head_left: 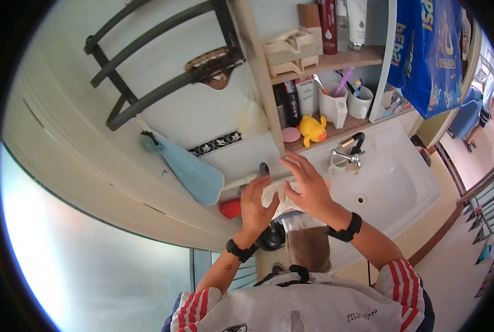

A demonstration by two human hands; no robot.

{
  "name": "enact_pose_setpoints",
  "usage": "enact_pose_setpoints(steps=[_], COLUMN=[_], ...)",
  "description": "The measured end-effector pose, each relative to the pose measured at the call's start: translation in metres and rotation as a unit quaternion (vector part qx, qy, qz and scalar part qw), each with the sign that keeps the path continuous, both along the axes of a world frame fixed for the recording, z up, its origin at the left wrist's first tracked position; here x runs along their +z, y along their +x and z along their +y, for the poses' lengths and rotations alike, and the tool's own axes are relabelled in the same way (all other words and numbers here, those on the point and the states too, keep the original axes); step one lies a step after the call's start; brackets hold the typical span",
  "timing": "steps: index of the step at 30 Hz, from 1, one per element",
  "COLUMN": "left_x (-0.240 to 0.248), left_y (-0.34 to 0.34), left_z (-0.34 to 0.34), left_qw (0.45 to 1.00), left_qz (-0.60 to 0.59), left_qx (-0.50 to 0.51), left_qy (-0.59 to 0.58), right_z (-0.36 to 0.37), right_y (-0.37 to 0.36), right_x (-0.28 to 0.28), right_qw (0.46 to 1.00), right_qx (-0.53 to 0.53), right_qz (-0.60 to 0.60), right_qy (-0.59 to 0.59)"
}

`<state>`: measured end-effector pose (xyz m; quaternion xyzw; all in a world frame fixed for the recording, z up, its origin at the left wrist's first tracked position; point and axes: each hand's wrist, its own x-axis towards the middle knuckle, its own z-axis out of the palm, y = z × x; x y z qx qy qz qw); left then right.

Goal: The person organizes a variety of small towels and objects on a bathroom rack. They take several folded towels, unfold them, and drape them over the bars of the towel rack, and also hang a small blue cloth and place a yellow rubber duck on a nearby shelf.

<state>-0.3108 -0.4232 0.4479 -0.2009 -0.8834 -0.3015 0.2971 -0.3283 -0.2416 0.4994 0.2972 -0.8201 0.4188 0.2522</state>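
My left hand (256,206) and my right hand (315,192) are raised over the left end of the washbasin (388,191), fingers stretched and thumbs apart. Between and below them lies a cream-white cloth (283,206), partly covered by my fingers. Whether the fingertips touch the cloth, I cannot tell. A red object (231,208) shows just left of my left hand, its kind unclear. The chrome faucet (346,158) stands beyond my right hand.
A shelf unit holds a yellow toy duck (313,130), a toothbrush cup (333,105), a mug (360,104) and several bottles. At left hang a dark rack (142,105) and a light-blue towel (194,171). A blue plastic bag (432,61) hangs right; farther off stands a person (490,99).
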Motion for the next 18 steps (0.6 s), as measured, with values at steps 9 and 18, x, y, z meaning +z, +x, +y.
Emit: enact_pose_setpoints(steps=[9,18], left_x=[0.16,0.153], left_y=[-0.018,-0.014], left_z=[-0.024,-0.041], left_qw=[0.941,0.933], left_qz=[0.032,0.026], left_qx=[-0.086,-0.133], left_qy=[0.326,0.334], right_z=[-0.059,-0.038], right_y=[-0.049,-0.059], right_x=[0.186,0.226], right_qw=[0.884,0.796], right_qx=[-0.123,-0.098], right_qz=[0.444,0.572], right_qy=[0.079,0.171])
